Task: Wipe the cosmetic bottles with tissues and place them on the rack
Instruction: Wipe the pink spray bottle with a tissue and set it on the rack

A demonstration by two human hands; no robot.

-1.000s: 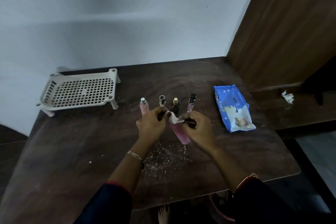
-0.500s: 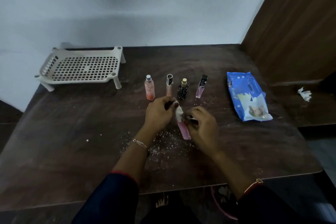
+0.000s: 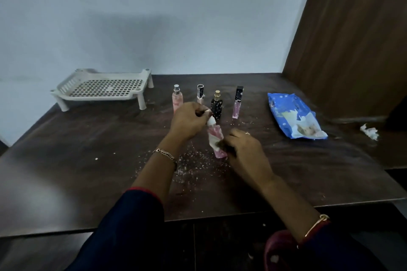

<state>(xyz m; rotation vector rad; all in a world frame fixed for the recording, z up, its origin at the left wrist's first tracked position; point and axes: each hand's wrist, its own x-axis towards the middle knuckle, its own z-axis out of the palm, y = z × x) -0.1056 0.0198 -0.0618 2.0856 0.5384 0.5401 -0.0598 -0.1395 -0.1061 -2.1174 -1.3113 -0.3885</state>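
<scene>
One pink bottle (image 3: 220,153), cap hidden by gripping left hand (image 3: 189,121); right hand (image 3: 245,150) pinches tissue (image 3: 212,137).

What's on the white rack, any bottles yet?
Empty: the rack shows its bare grid. The left hand grips the pink bottle while the right hand holds a tissue on it, over the table.

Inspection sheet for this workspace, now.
Surface: dark table, white crumbs strewn near the hands.
Job's things: rack far left, no bottle on it; four bottles upright in a row; held bottle, tissue wrapped round it; tissue pack at right.
Clutter: crumpled tissue far right.
Hands: left hand grips the held bottle's top; right hand holds the tissue against it.
Cables: nothing seen.
Surroundings: pale wall, wooden panel.
</scene>
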